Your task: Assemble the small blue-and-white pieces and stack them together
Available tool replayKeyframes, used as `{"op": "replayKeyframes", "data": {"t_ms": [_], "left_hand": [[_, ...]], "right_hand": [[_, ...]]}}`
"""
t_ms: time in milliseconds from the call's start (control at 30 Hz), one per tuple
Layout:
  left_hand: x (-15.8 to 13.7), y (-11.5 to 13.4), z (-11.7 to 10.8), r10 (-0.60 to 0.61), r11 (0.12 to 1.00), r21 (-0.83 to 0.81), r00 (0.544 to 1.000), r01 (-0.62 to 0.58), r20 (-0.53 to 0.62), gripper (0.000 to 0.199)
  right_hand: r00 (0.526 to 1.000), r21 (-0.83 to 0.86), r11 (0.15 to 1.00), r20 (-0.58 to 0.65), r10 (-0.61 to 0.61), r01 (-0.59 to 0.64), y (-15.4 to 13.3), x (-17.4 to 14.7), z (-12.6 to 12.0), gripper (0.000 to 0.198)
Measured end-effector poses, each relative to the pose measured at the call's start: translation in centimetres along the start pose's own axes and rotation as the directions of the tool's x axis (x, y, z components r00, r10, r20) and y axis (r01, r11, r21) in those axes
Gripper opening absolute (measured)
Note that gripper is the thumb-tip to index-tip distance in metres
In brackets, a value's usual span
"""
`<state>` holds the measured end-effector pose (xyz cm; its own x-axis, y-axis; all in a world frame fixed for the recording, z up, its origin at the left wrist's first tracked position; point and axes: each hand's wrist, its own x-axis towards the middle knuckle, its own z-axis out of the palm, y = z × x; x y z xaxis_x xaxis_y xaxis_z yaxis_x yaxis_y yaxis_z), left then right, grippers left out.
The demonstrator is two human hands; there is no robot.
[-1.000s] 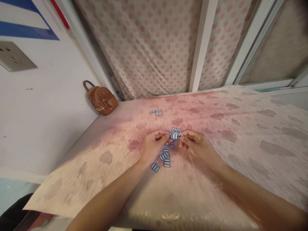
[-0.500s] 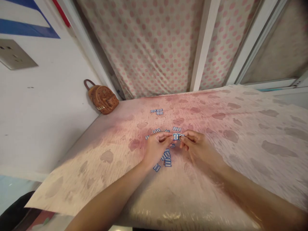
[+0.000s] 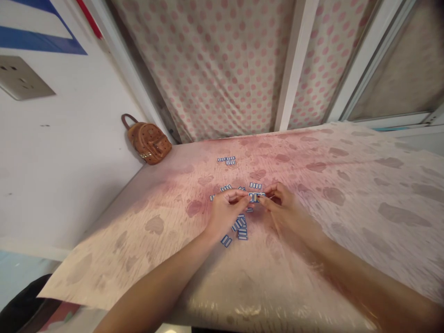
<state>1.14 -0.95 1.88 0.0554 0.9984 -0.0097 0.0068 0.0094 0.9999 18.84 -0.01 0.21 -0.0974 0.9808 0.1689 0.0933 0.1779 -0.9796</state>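
Hands, two in count, meet before us over one patterned tablecloth [image 3: 298, 282]. Our left hand [image 3: 222, 212] has thumb and forefinger nearly together, pinching the left end of one blue-and-white strip [image 3: 253, 197]; our right hand [image 3: 293, 212] grips its right end likewise, hiding part of it. We cannot tell whether the strip touches the cloth. Just beyond it lies one short strip [image 3: 255, 185]. Nearer us sit one two-panel piece [image 3: 226, 241] and one overlapping cluster [image 3: 242, 231], whose pieces we cannot count. Farther back we see one two-row group [image 3: 226, 160], then one brown backpack [image 3: 152, 142] against the wall.
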Motion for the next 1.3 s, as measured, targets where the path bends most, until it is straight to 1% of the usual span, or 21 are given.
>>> {"op": "replayKeyframes", "data": {"t_ms": [33, 133, 200, 233, 300, 367, 433, 467, 533, 600, 667, 767, 933, 1067, 1133, 1200, 1300], "left_hand": [[0.0, -0.1, 0.0, -0.002, 1.0, 0.003, 1.0, 0.002, 0.003, 0.014], [0.1, -0.3, 0.2, 0.0, 1.0, 0.0, 1.0, 0.0, 0.023, 0.017], [0.2, -0.4, 0.1, 0.018, 1.0, -0.006, 0.999, -0.018, 0.05, 0.018], [0.4, -0.4, -0.2, 0.032, 0.999, -0.001, 0.998, -0.032, 0.058, 0.019], [1.0, -0.2, -1.2, 0.069, 0.996, 0.057, 0.997, -0.072, 0.044, 0.019], [1.9, -0.1, -3.0, 0.127, 0.974, 0.195, 0.992, -0.119, -0.026, 0.018], [3.0, -0.3, -5.2, 0.203, 0.905, 0.403, 0.972, -0.14, -0.117, 0.013], [3.6, -0.5, -6.2, 0.225, 0.846, 0.52, 0.963, -0.118, -0.148, 0.012], [4.5, -1.1, -7.7, 0.204, 0.737, 0.675, 0.965, -0.04, -0.165, 0.011], [5.0, -1.8, -8.5, 0.177, 0.673, 0.739, 0.974, -0.013, -0.144, 0.009], [5.3, -2.2, -8.6, 0.153, 0.642, 0.767, 0.981, -0.006, -0.119, 0.008], [5.3, -2.2, -8.7, 0.111, 0.603, 0.797, 0.987, 0.023, -0.112, 0.008], [4.9, -1.8, -9.4, 0.037, 0.61, 0.792, 0.998, 0.01, -0.041, 0.008], [4.8, -1.6, -9.3, 0.001, 0.62, 0.784, 1.0, -0.005, 0.006, 0.005], [4.9, -1.6, -9.3, 0.011, 0.623, 0.782, 1.0, -0.011, 0.004, 0.005], [5.0, -1.8, -9.5, 0.046, 0.636, 0.771, 0.999, -0.013, -0.022, 0.007], [5.2, -2.2, -10.0, 0.108, 0.696, 0.718, 0.991, -0.021, -0.076, 0.015]], "right_hand": [[1.0, 0.016, 1.0, 0.016, -0.01, 0.01, 0.1, 0.1, -0.1, 0.027], [0.987, 0.082, 0.997, 0.159, 0.002, -0.015, -0.2, 0.2, -0.2, 0.026], [0.98, 0.092, 0.995, 0.2, 0.018, -0.037, -0.5, 0.1, -0.2, 0.025], [0.98, 0.082, 0.996, 0.2, 0.022, -0.039, -0.7, 0.0, -0.2, 0.025], [0.988, 0.046, 0.999, 0.155, 0.018, -0.025, -0.8, 0.0, -0.3, 0.026], [0.995, 0.007, 1.0, 0.103, 0.012, -0.013, -0.8, 0.0, -0.5, 0.024], [0.997, -0.005, 1.0, 0.075, 0.007, -0.007, -0.7, 0.3, -0.9, 0.023], [0.998, -0.001, 1.0, 0.07, 0.006, -0.006, -0.6, 0.4, -1.1, 0.023], [0.998, 0.011, 1.0, 0.068, 0.0, 0.0, -0.3, 0.6, -1.4, 0.024], [0.998, 0.013, 1.0, 0.066, -0.008, 0.007, -0.1, 0.8, -1.5, 0.026], [0.998, 0.013, 1.0, 0.068, -0.017, 0.016, 0.0, 0.9, -1.5, 0.026], [0.997, 0.016, 1.0, 0.071, -0.02, 0.019, 0.0, 0.8, -1.5, 0.026], [0.996, 0.038, 0.999, 0.084, -0.021, 0.018, -0.1, 0.8, -1.5, 0.023], [0.996, 0.074, 0.997, 0.085, -0.022, 0.015, -0.2, 0.8, -1.4, 0.023], [0.997, 0.076, 0.997, 0.078, -0.025, 0.019, -0.2, 0.7, -1.3, 0.023], [0.997, 0.076, 0.997, 0.071, -0.025, 0.02, -0.3, 0.7, -1.2, 0.023], [0.997, 0.074, 0.997, 0.078, -0.02, 0.014, -0.4, 0.7, -1.3, 0.025]]}}
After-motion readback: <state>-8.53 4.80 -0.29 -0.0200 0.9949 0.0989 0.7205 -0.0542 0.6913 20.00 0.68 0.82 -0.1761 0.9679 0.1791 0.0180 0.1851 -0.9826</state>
